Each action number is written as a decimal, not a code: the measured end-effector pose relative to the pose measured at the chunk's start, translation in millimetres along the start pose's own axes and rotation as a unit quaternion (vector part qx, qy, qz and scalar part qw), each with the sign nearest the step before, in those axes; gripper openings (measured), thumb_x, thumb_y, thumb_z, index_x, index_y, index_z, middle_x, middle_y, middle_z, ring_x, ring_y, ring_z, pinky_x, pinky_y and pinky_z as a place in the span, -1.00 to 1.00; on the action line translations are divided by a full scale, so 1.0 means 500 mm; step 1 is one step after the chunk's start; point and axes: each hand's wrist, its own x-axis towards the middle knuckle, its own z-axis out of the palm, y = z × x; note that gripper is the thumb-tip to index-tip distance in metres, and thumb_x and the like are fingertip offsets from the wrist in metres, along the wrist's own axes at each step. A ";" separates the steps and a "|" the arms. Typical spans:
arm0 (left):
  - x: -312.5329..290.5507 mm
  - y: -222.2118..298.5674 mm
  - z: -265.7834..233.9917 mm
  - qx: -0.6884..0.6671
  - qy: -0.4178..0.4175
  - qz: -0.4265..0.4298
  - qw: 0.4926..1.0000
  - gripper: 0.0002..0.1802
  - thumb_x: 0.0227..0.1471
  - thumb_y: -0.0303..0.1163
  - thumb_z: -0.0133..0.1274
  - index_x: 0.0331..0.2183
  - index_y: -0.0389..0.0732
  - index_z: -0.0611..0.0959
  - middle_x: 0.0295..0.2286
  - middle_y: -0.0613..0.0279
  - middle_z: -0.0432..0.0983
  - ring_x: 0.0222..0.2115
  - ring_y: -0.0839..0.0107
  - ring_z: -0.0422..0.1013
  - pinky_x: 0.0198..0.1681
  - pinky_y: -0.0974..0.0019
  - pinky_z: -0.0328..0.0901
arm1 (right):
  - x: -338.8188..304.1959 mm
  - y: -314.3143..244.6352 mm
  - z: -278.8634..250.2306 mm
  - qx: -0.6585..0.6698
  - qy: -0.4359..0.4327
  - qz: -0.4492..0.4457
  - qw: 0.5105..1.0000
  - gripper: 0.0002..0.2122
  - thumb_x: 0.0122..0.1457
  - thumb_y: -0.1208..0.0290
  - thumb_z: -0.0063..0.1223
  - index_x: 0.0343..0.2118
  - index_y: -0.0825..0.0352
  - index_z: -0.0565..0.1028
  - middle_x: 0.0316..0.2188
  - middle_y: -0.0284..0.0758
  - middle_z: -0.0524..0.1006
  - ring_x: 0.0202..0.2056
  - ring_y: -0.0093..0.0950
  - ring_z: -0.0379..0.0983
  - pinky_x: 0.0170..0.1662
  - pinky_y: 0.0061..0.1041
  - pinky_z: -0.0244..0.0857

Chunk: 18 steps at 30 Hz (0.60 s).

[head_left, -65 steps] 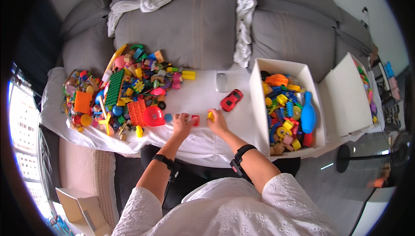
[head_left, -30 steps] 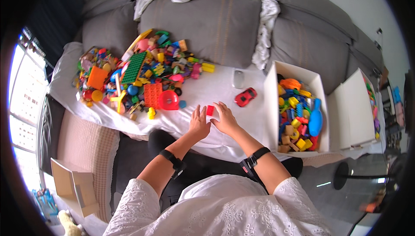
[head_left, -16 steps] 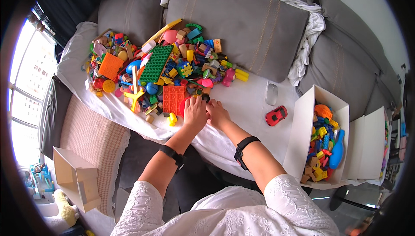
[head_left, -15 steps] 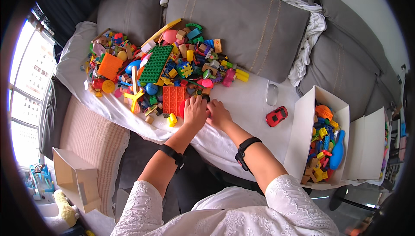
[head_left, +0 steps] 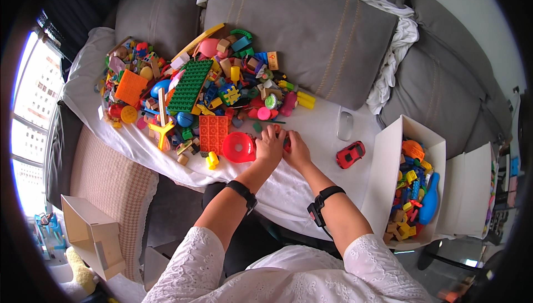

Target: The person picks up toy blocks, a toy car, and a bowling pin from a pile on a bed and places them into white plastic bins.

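My left hand [head_left: 269, 148] and my right hand [head_left: 297, 149] are close together over the white cloth, both with fingers curled. Between them shows part of a small dark and red toy [head_left: 287, 142], mostly hidden by my fingers; its kind cannot be told. Just left of my left hand lies a round red plastic dish [head_left: 239, 147] with a pale middle. A flat orange-red studded building plate [head_left: 213, 134] sits beside that dish. Farther right on the cloth stands a red toy car [head_left: 350, 154], with a clear computer-mouse-shaped object [head_left: 345, 126] behind it.
A big heap of mixed toys, with a green studded plate [head_left: 190, 86] on it, covers the sofa's left part. At the right stands a white box [head_left: 379, 183] holding blocks and a blue bowling pin [head_left: 430, 199]. An open cardboard box [head_left: 91, 231] is at lower left.
Both hands have shifted right, away from the orange-red plate. The red dish, earlier mostly covered by my left hand, now lies uncovered. The whole view has shifted slightly.
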 end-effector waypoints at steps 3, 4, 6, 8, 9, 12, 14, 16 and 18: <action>-0.015 -0.016 -0.029 -0.115 -0.014 0.029 0.993 -0.62 -0.02 -0.38 0.00 -0.10 0.06 0.43 -0.14 0.10 0.30 -0.22 0.13 0.41 -0.27 0.08 0.36 | -0.031 0.005 -0.012 0.010 0.038 -0.007 0.999 -0.63 -0.06 0.34 0.24 -0.20 0.29 0.36 -0.27 -0.19 0.47 -0.28 -0.15 0.46 -0.25 -0.25 0.36; -0.025 -0.023 -0.037 -0.112 -0.014 0.028 0.993 -0.62 -0.02 -0.38 0.00 -0.10 0.06 0.43 -0.14 0.10 0.30 -0.22 0.13 0.41 -0.27 0.08 0.36 | -0.045 0.002 -0.018 0.012 0.041 0.019 0.999 -0.63 -0.06 0.35 0.25 -0.21 0.31 0.37 -0.29 -0.20 0.48 -0.29 -0.16 0.46 -0.26 -0.27 0.36; -0.043 -0.024 -0.045 -0.068 -0.021 0.079 0.994 -0.56 -0.08 -0.41 0.03 -0.07 0.06 0.44 -0.15 0.12 0.30 -0.19 0.14 0.39 -0.31 0.11 0.39 | -0.066 0.006 -0.034 0.002 0.074 0.003 0.997 -0.64 -0.06 0.34 0.25 -0.23 0.30 0.38 -0.34 -0.21 0.48 -0.31 -0.16 0.46 -0.28 -0.27 0.35; -0.046 -0.028 -0.052 0.035 0.107 0.049 0.992 -0.49 -0.11 -0.44 0.05 -0.03 0.01 0.43 -0.10 0.09 0.27 -0.14 0.04 0.34 -0.27 0.09 0.39 | -0.076 0.006 -0.047 0.014 0.030 0.037 0.999 -0.63 -0.06 0.32 0.24 -0.20 0.24 0.36 -0.26 -0.21 0.46 -0.27 -0.13 0.46 -0.28 -0.20 0.36; -0.042 -0.030 -0.040 0.023 0.076 0.021 0.997 -0.48 -0.12 -0.44 0.07 -0.03 -0.01 0.43 -0.09 0.07 0.26 -0.14 0.03 0.33 -0.26 0.10 0.40 | -0.071 0.003 -0.048 0.016 0.031 0.038 0.999 -0.63 -0.06 0.32 0.24 -0.20 0.24 0.36 -0.26 -0.21 0.46 -0.27 -0.13 0.46 -0.28 -0.20 0.36; -0.034 -0.032 -0.018 -0.030 0.028 0.029 0.999 -0.47 -0.12 -0.45 0.10 -0.03 -0.04 0.42 -0.07 0.03 0.24 -0.14 -0.01 0.34 -0.23 0.09 0.41 | -0.056 0.005 -0.045 0.007 0.004 0.062 0.998 -0.65 -0.05 0.32 0.23 -0.20 0.22 0.36 -0.27 -0.21 0.46 -0.27 -0.14 0.46 -0.28 -0.19 0.36; -0.039 -0.027 -0.012 -0.071 0.008 0.064 0.995 -0.48 -0.11 -0.46 0.11 -0.03 -0.05 0.42 -0.07 0.00 0.23 -0.14 -0.05 0.35 -0.22 0.07 0.41 | -0.052 0.006 -0.038 -0.006 0.035 0.041 0.999 -0.66 -0.05 0.36 0.24 -0.20 0.24 0.39 -0.33 -0.21 0.46 -0.33 -0.18 0.45 -0.30 -0.25 0.34; -0.051 -0.018 -0.011 -0.230 -0.041 0.041 0.972 -0.52 -0.07 -0.50 0.08 -0.05 -0.04 0.41 -0.08 -0.06 0.22 -0.18 -0.13 0.37 -0.22 0.02 0.41 | -0.056 0.010 -0.039 0.000 0.027 0.031 0.999 -0.66 -0.05 0.36 0.23 -0.19 0.22 0.40 -0.31 -0.21 0.46 -0.32 -0.18 0.45 -0.29 -0.24 0.34; -0.053 -0.024 -0.016 -0.270 -0.008 0.035 0.962 -0.71 0.02 -0.50 -0.02 -0.16 -0.03 0.45 -0.14 -0.06 0.27 -0.27 -0.15 0.40 -0.25 -0.05 0.39 | -0.066 0.009 -0.041 0.006 0.019 0.020 1.000 -0.66 -0.04 0.35 0.22 -0.17 0.19 0.40 -0.29 -0.21 0.45 -0.30 -0.17 0.46 -0.28 -0.23 0.35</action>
